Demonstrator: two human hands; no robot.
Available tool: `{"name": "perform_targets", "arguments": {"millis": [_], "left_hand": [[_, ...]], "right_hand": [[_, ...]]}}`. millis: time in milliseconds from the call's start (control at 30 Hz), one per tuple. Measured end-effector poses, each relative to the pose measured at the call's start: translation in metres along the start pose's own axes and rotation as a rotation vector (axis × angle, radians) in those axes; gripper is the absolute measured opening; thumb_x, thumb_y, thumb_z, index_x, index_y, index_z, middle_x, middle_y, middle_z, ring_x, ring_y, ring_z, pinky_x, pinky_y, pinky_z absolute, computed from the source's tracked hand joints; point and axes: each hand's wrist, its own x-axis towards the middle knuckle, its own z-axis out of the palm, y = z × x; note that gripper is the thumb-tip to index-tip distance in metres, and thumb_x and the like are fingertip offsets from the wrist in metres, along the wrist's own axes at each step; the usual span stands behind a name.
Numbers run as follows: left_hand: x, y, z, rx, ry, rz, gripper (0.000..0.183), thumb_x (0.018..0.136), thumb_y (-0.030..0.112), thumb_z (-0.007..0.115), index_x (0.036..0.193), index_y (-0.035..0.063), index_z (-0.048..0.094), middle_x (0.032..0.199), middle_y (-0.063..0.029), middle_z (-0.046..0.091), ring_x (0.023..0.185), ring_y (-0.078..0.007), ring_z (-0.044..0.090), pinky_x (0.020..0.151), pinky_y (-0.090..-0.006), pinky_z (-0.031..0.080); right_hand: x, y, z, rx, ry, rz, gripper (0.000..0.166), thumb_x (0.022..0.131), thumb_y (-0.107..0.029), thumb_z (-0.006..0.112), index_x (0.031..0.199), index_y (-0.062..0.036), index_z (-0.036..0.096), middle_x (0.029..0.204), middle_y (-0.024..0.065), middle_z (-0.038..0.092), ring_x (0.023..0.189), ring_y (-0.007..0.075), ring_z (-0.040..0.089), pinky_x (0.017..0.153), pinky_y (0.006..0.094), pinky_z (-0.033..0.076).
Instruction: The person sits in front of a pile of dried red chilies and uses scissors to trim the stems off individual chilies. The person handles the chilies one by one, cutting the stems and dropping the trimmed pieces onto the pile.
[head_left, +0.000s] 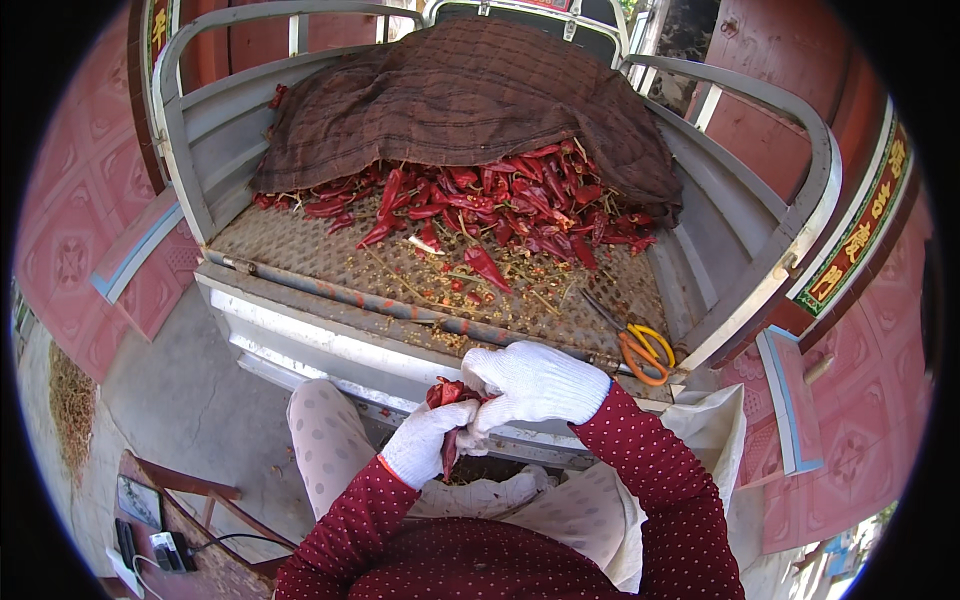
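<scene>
Both my hands wear white knitted gloves and meet just past my lap. My left hand (429, 442) grips dried red chili peppers (448, 392); one pepper's end pokes out below its fingers. Against them, from the right, my right hand (529, 386) has its fingers curled at the same peppers, with its fingertips partly hidden. On the truck bed ahead lies a heap of dried red chilies (517, 199), partly under a brown checked cloth (465, 97). One loose red pepper (486, 268) rests in front of the heap. Scissors with orange and yellow handles (643, 352) lie at the bed's right rear corner.
Seeds and stems litter the metal truck bed (300, 240), which has raised side panels (720, 195). An open white sack (487, 491) sits between my knees. At lower left stands a wooden bench (202, 570) with a phone (139, 501) and a cabled device.
</scene>
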Motion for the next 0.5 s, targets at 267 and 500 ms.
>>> {"name": "perform_targets", "arguments": {"millis": [267, 500], "left_hand": [[0.004, -0.009, 0.005, -0.329, -0.095, -0.061, 0.008, 0.096, 0.017, 0.056, 0.098, 0.0110, 0.051, 0.073, -0.0009, 0.052, 0.059, -0.0091, 0.046, 0.067, -0.0318, 0.042], [0.006, -0.022, -0.003, -0.403, -0.095, -0.040, 0.013, 0.089, 0.010, 0.059, 0.099, 0.0010, 0.057, 0.084, -0.0107, 0.065, 0.058, -0.0122, 0.048, 0.063, -0.0329, 0.040]], "right_hand": [[-0.039, 0.024, 0.019, 0.151, 0.652, 0.101, 0.036, 0.089, -0.032, 0.070, 0.112, -0.0040, 0.063, 0.096, 0.0173, 0.070, 0.084, 0.0319, 0.071, 0.073, 0.0404, 0.054], [-0.129, 0.123, 0.002, -0.596, 0.677, 0.590, 0.030, 0.079, -0.024, 0.071, 0.105, -0.0086, 0.064, 0.090, 0.0154, 0.067, 0.084, 0.0355, 0.068, 0.071, 0.0469, 0.055]]}}
